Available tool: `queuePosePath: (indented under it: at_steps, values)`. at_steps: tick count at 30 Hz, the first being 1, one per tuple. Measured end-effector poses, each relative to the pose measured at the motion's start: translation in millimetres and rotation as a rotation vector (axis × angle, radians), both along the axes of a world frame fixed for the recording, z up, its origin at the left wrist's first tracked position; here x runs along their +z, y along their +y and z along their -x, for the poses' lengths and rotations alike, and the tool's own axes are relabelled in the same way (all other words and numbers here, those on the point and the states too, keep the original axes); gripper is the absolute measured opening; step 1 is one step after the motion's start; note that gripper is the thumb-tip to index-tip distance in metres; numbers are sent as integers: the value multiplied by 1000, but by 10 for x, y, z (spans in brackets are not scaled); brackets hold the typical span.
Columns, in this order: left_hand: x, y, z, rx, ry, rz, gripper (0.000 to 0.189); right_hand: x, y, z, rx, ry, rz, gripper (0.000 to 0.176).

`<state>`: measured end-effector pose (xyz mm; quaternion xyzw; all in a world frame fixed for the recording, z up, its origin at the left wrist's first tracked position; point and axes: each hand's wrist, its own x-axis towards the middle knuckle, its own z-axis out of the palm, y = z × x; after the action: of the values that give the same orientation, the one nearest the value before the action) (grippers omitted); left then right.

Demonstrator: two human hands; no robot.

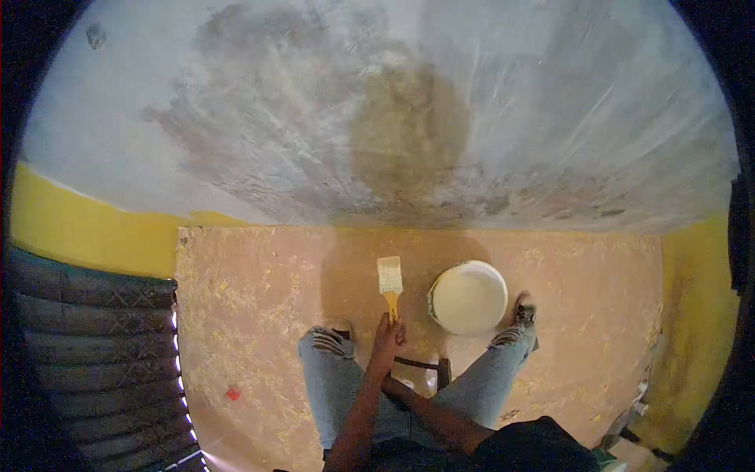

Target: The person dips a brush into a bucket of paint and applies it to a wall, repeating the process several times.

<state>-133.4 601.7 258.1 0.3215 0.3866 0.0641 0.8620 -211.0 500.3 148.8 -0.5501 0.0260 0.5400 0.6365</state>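
Note:
A paintbrush (390,275) with a yellow handle and pale, paint-covered bristles points away from me over the floor. Its handle is in my left hand (388,337), whose fingers are closed round it. My right hand (392,385) lies against my left forearm near the wrist, between my legs. That forearm largely hides it, so its fingers cannot be made out. To the right of the brush, a round bucket (470,297) holds pale, creamy paint.
A grey-white, patchy wall (519,141) rises ahead, with yellow wall (94,228) at the sides. Dark slatted shutters (94,338) stand at left. My legs in ripped jeans (334,385) flank a dark bar. A red scrap (233,394) lies on the stained floor (259,315).

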Motion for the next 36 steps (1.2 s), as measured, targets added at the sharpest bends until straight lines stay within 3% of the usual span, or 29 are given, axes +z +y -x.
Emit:
queuePosePath:
  at_steps: [2, 4, 7, 8, 10, 12, 14, 15, 17, 20, 21, 23, 24, 25, 26, 27, 29, 30, 31, 33, 35, 36]
  values:
    - [-164, 236, 182, -22, -91, 15, 16, -46, 100, 186, -13, -25, -18, 41]
    - [-183, 370, 226, -72, -17, -194, 11, -140, 136, 30, -33, -43, -19, 41]
    - [-550, 425, 327, -62, -67, -79, 10, -185, -148, -58, -75, -49, -9, 41]
    - [-533, 393, 352, -71, -60, -63, 10, -48, 182, -513, -78, -49, -1, 41]
    - [-526, 288, 355, -189, -40, -253, 8, 80, -11, -789, -67, -63, 6, 41]
    - [-686, 103, 304, -218, -52, -278, 9, 319, -127, -913, -46, -93, 3, 41]
    - [-674, -100, 150, -241, -59, -311, 11, 717, -102, -1198, -324, 141, -152, 30]
    - [-517, -218, 38, -250, -26, -318, 14, 687, -158, -1290, -317, 142, -150, 30]
    - [-587, -398, -155, -270, 10, -330, 17, 499, -262, -1505, -146, -105, -32, 21]
    - [-1252, -538, -391, -560, 97, -759, 35, 106, -380, -1790, -295, -128, -22, 24]
    - [-1384, -527, -476, -564, 97, -758, 35, -38, -437, -1925, -299, -127, -21, 24]
    - [-1738, -488, -617, -845, 168, -486, 44, -448, -648, -2196, -228, -425, 142, 20]
    - [-2042, -488, -670, -850, 169, -483, 44, -1266, -990, -2360, -231, -422, 145, 20]
    - [-2415, -489, -710, -655, 321, -310, 50, -2059, -1117, -2564, -412, -982, 117, 21]
    - [-2844, -497, -750, -455, 467, -136, 56, -1983, -1360, -2773, -261, -1045, 306, 21]
    - [-3298, -513, -798, -463, 471, -135, 56, -1877, -1563, -2948, -103, -1094, 494, 20]
    - [-4060, -418, -687, -560, 332, -200, 63, -2115, -1960, -3173, 53, -1509, 787, 15]
    - [-4392, -376, -797, -605, 265, -228, 68, -1999, -2018, -3297, 122, -1405, 862, 12]
    - [-4539, -386, -717, -649, 196, -257, 73, -1870, -2076, -3422, 188, -1301, 932, 10]
    - [-4637, -408, -505, -693, 136, -282, 78, -2258, -2377, -3671, 259, -1313, 830, 9]
    - [-4158, -485, -886, -253, 132, -161, 77, -2460, -2496, -3775, 410, -1202, 693, 8]
    - [-3976, -442, -991, -256, 136, -157, 77, -2464, -2488, -3777, 413, -1196, 696, 8]
